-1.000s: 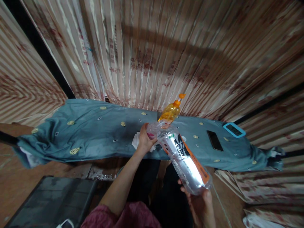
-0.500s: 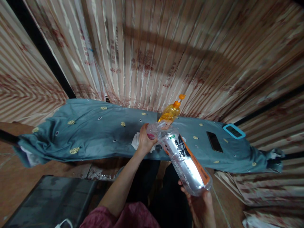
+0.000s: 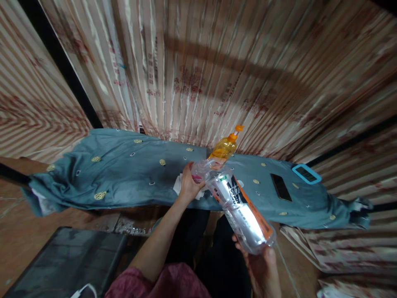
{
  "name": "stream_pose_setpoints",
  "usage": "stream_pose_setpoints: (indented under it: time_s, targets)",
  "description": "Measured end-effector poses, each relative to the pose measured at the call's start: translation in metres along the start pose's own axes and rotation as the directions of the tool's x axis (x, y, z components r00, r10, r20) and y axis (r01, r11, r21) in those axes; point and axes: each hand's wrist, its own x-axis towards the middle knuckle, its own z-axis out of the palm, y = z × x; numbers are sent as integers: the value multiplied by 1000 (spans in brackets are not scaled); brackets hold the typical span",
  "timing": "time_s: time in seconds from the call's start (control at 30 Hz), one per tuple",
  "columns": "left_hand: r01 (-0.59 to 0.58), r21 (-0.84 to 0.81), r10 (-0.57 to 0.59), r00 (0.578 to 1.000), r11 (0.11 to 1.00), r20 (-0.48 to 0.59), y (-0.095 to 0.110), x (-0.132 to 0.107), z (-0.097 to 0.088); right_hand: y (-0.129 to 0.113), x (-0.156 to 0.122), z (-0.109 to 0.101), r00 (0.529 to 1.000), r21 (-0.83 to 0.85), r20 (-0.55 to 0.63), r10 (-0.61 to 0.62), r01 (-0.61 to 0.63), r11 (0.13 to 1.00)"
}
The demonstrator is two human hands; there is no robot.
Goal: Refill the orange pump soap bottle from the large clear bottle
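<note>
My left hand (image 3: 190, 182) is closed around a small clear plastic container (image 3: 201, 169) with a pink mark on it. My right hand (image 3: 262, 263) grips the base of a large clear plastic bottle (image 3: 243, 211) with a silver, orange and black label. This bottle is tilted, its upper end lower left of the pump bottle and close against the clear container; whether the two touch I cannot tell. Just behind them stands a yellow-orange pump bottle (image 3: 223, 150), its lower part partly hidden. White tissue (image 3: 178, 184) lies under my left hand.
A blue-green cloth with pineapple prints covers the narrow table (image 3: 124, 178). On its right side lie a dark phone (image 3: 281, 187) and a blue-framed device (image 3: 306, 174). Striped curtains (image 3: 192, 74) hang behind. A dark box (image 3: 68, 265) with a white cable stands at lower left.
The view has shifted very slightly. Both hands keep their hold, and the tilted bottle stays in nearly the same pose by the clear container.
</note>
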Motion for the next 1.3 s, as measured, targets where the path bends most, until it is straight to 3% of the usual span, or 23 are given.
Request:
stream_pose_setpoints:
  time_s: [0.53,1.07,1.3]
  targets:
    - [-3,-8,3,1000,1000,-11,-6,0,1,-4,0,10,998,-19,-65,-10,8,1000]
    - [-27,22,27,1000,999,-4,-5,-1,1,-12,-5,12,999,-46,36,-34,35,998]
    - [-14,45,14,1000,999,-2,0,-2,-1,-12,-3,9,999,-101,3,-54,54,993]
